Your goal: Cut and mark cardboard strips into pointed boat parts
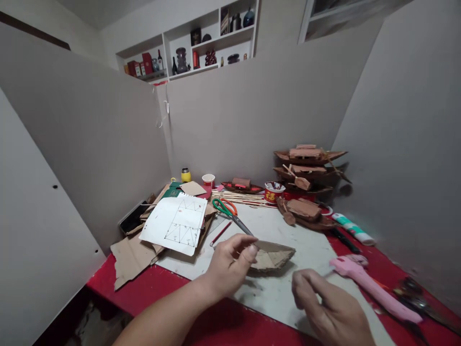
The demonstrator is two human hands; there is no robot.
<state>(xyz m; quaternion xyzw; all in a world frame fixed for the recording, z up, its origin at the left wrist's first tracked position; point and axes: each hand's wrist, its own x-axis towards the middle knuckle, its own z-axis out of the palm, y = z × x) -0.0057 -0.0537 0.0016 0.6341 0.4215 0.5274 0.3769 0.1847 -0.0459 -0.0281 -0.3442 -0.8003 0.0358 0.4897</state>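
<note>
My left hand [234, 262] is in front of the left part of a small cardboard boat hull [272, 258]. Its thumb and index fingertip nearly meet in a pinch; anything between them is too small to make out. The hull has an open top and a pointed right end, and is partly hidden by that hand. To its right, my right hand [324, 305] is closed with curled fingers, apart from the hull; what it holds, if anything, is hidden. A pink glue gun [378, 288] lies to the right of this hand.
Green-and-orange-handled scissors [234, 215] and a red pencil [220, 233] lie beyond the hull on a pale board [309, 242]. At left, a drawn sheet [176, 223] covers cardboard pieces [135, 259]. Finished-looking model boats [306, 154] are stacked at right, near a red bowl [273, 193].
</note>
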